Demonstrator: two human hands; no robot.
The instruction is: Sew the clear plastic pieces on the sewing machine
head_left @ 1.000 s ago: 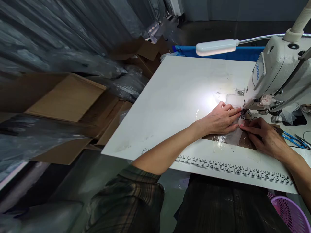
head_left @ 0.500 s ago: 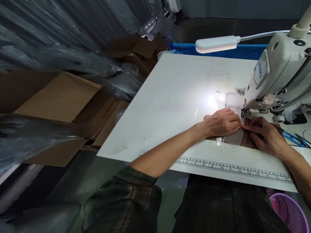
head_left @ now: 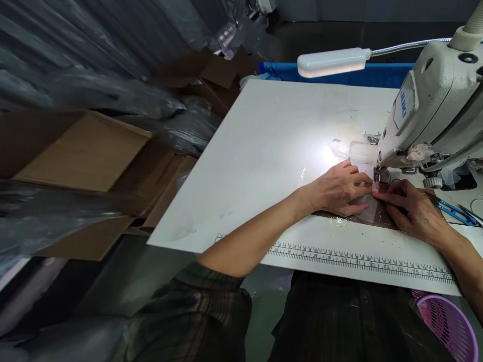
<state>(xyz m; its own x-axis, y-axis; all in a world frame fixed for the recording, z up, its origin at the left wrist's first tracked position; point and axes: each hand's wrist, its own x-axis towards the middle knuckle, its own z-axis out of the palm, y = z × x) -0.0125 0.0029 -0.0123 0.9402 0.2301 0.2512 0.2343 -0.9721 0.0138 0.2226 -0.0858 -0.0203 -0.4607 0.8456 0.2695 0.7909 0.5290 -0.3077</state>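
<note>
Beside sewing machine [head_left: 433, 100], left hand [head_left: 341, 190] spread on sheer fabric [head_left: 370, 210], right hand [head_left: 415, 212] half-open, touching it

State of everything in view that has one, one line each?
Left hand: open, fingers spread on the sheer white piece
Right hand: fingertip at the white piece's edge; grip unclear
Sheer white piece: laid out, partly covered by the left hand
Lamp: on
Presser foot: raised or lowered, can't tell
Blue-handled snips: lying on the table, unheld
Near cardboard box: flaps open
</note>
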